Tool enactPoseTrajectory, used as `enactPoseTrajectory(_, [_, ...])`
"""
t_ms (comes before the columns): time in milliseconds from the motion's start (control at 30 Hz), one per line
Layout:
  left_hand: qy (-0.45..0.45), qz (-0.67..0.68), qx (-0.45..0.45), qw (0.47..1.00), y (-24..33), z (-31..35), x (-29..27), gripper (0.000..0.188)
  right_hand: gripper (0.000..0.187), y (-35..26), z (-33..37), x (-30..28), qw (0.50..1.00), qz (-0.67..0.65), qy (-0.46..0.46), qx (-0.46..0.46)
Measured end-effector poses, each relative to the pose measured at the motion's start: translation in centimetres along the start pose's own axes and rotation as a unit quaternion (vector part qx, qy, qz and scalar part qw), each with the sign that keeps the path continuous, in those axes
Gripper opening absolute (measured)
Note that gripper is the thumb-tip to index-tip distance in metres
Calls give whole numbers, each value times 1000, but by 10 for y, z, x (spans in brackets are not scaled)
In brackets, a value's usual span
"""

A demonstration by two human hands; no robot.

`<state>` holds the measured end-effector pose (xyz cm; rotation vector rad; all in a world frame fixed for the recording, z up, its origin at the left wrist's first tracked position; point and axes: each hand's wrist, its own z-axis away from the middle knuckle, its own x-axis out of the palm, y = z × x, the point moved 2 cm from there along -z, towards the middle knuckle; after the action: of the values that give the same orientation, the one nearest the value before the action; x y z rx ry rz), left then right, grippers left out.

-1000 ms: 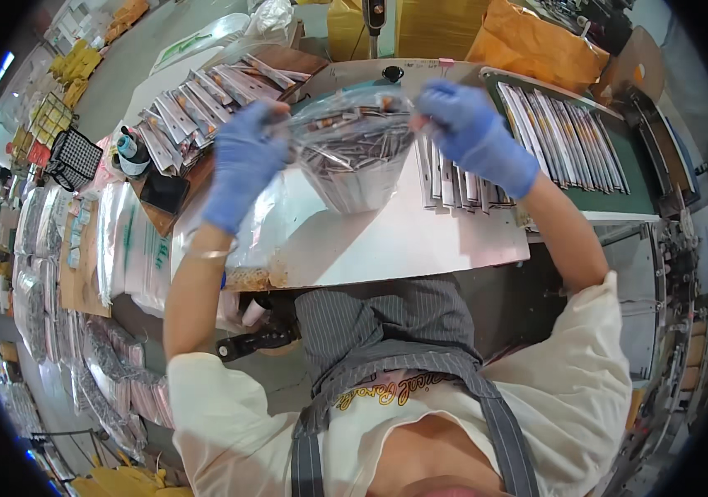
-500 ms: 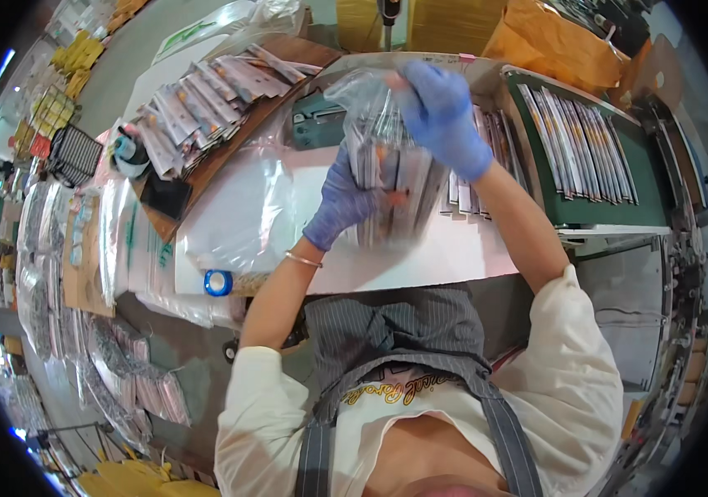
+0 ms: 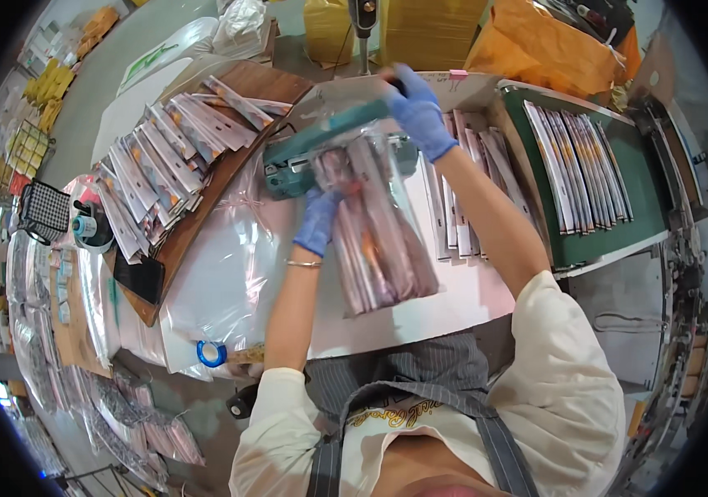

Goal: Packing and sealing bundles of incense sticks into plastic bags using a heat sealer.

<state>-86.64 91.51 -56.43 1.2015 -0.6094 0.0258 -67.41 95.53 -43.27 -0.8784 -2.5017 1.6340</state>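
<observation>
A clear plastic bag filled with flat printed packets (image 3: 379, 240) lies lengthwise over the white tabletop, its far end at a teal hand-lever bag sealer (image 3: 287, 176). My left hand (image 3: 318, 222), in a blue glove, grips the bag's left side close to the sealer. Beyond it, my right hand (image 3: 420, 112), also gloved, is closed around the right end of the sealer's raised teal lever (image 3: 329, 130). That hand's fingertips are smeared by motion. The bag's mouth sits beneath the lever; its exact edge is blurred.
Printed packets (image 3: 163, 157) spread along a brown board at left, near a black phone (image 3: 139, 280). Clear bags (image 3: 221, 273) and a blue tape roll (image 3: 211, 354) lie left on the table. More packets stand in a green-lined tray (image 3: 577, 170) at right.
The filled bag has gone from being held up between both hands to lying with its far end at the sealer. My right hand has left the bag for the lever.
</observation>
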Motion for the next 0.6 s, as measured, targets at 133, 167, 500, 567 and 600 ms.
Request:
enactPoseTrajectory(133, [37, -203, 6, 979, -12, 17, -37, 41, 18, 91, 24, -7, 971, -183, 2, 151])
enactPoseTrajectory(167, [39, -208, 0, 977, -15, 23, -44, 41, 17, 97, 33, -1, 942, -275, 24, 193])
enactPoseTrajectory(500, [41, -124, 49, 990, -44, 57, -57, 67, 18, 107, 37, -5, 935, -303, 60, 176])
enactPoseTrajectory(567, [32, -234, 131, 963, -52, 42, -75, 60, 24, 103, 36, -6, 969, -222, 59, 87])
enactPoseTrajectory(600, [29, -217, 35, 975, -58, 42, -65, 58, 30, 113, 41, -14, 984, -155, 64, 64])
